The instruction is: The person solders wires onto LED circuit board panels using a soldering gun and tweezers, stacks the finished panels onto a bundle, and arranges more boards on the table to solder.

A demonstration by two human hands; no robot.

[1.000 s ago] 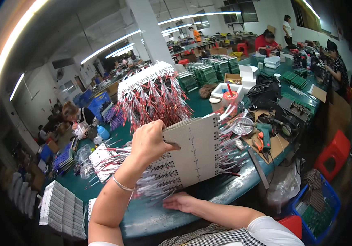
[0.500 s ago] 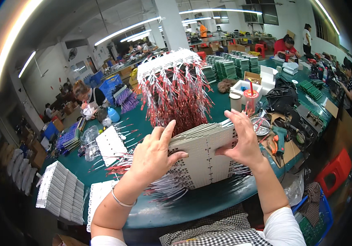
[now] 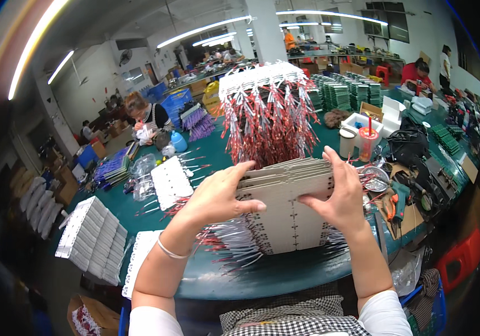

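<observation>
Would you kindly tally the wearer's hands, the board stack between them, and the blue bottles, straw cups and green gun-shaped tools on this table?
Left hand and right hand: 2
Board stack between them: 1
Blue bottle: 1
Cup with red straw: 1
Green gun-shaped tool: 1
Total: 6

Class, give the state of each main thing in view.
Board stack: standing on edge
Left hand: holding stack's left side
Right hand: holding stack's right side
Wired-board pile: stacked, leads hanging
Loose board: lying flat
Drink cup: upright, straw inserted
Green tool: lying down
Brown carton: open
Ceiling lights: lit
</observation>
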